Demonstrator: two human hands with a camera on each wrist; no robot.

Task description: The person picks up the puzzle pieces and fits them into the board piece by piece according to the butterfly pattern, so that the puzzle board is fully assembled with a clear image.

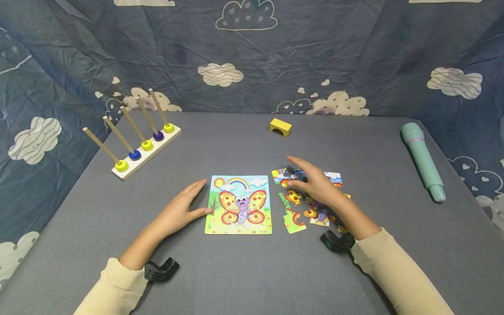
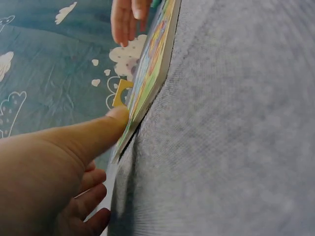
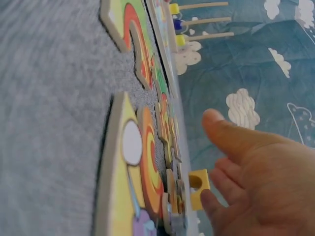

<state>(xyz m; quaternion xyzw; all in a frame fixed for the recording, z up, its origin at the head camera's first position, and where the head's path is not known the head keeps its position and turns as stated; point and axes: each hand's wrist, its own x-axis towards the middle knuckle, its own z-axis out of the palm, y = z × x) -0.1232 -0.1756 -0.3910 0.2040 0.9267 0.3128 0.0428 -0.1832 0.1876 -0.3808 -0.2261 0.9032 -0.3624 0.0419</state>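
Observation:
A square puzzle board (image 1: 257,224) with a printed butterfly, sun and rainbow lies flat on the grey table. My left hand (image 1: 179,212) is at its left side, thumb resting on the board's edge and the other fingers extended past it. In the left wrist view the thumb (image 2: 106,129) meets the board's rim. Loose jigsaw pieces (image 1: 293,222) are spread to the right of the board, some hidden beneath my right hand (image 1: 316,186). That hand hovers over them with thumb and fingers apart, nothing between them. In the right wrist view thick wooden pieces (image 3: 112,187) lie below it.
A white peg stand (image 1: 147,155) with yellow and blue rings is at the back left. Toward the back edge sits a yellow arch block (image 1: 281,127). A mint-green microphone-shaped tube (image 1: 424,164) lies at the right. Cloud-patterned fabric (image 1: 244,57) hangs behind the table.

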